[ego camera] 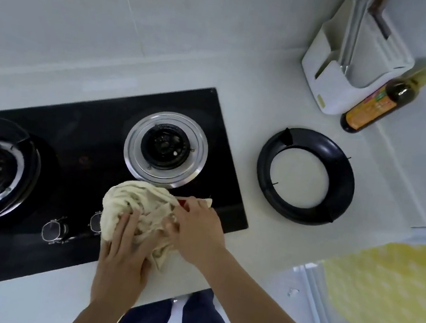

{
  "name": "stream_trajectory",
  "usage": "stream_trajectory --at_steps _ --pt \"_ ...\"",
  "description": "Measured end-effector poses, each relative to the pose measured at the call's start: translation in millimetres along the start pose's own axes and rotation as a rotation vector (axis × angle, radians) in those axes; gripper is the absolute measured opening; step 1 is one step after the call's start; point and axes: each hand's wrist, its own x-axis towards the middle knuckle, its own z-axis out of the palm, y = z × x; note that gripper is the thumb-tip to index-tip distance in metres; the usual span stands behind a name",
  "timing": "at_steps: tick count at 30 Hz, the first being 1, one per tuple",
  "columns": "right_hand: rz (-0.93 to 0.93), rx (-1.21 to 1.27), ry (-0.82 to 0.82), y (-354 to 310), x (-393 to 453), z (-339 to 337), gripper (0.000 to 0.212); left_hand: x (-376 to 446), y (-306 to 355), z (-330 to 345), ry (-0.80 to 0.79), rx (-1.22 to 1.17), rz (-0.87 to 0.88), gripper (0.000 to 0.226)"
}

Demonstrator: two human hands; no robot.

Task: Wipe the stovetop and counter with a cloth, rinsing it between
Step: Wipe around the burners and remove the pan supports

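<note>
Cloth (140, 208): cream, bunched, on stovetop (93, 136) front edge, just in front of bare right burner (166, 149).
L hand (123, 256): fingers curled into cloth's near side, gripping.
R hand (195, 228): pinches cloth's right folds; small red item at fingertips, can't tell what.
Step (judged): gathering cloth into a pad. Fold flat, wipe w/ firm strokes around burner, skip knobs (51, 230).
Surface: black glass, glossy; pale counter (259, 90) beside.
Room: pan ring (305, 176) right of stovetop; bottle (392, 95), white holder (352, 69) beyond.
</note>
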Motion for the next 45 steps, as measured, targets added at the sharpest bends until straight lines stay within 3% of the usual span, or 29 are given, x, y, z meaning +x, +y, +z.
stream_trajectory --at_steps 3,6,11,14,17,19,22,28,34,38,45 --pt "0.06 0.096 0.063 20.5 -19.2 11.9 0.06 15.4 13.9 3.5 -0.016 -0.078 0.014 0.062" --pt "0.151 0.191 0.169 48.9 -39.2 11.9 0.052 41.0 32.6 10.0 -0.113 -0.122 0.185 0.07" --pt "0.399 0.479 0.253 98.4 -68.9 -0.5 0.032 89.4 77.7 20.6 -0.216 -0.063 0.421 0.051" --pt "0.521 0.64 0.352 109.7 -72.3 -2.4 0.04 118.5 87.9 27.7 -0.232 -0.063 0.468 0.046" --pt "0.536 0.725 0.437 112.6 -71.5 0.2 0.018 145.2 88.8 32.8 -0.219 -0.051 0.528 0.047" --pt "0.519 0.758 0.441 109.7 -71.5 -0.9 0.033 175.5 91.1 33.0 -0.211 -0.027 0.543 0.05" --pt "0.434 0.669 0.456 95.3 -70.7 -0.2 0.054 230.0 100.4 27.0 -0.187 -0.038 0.447 0.054" --pt "0.309 0.423 0.466 75.6 -62.5 22.4 0.049 290.3 98.6 13.5 -0.251 -0.063 0.229 0.061" --pt "0.347 0.027 0.282 72.9 -25.8 10.1 0.081 348.2 76.0 -15.7 -0.329 -0.104 0.138 0.062" --pt "0.379 -0.119 0.234 68.2 -15.0 5.1 0.079 360.7 27.2 -26.0 -0.31 -0.098 0.102 0.066" --pt "0.368 -0.132 0.25 52.5 18.1 -13.3 0.079 319.0 -123.2 -59.5 -0.212 -0.071 -0.168 0.069"
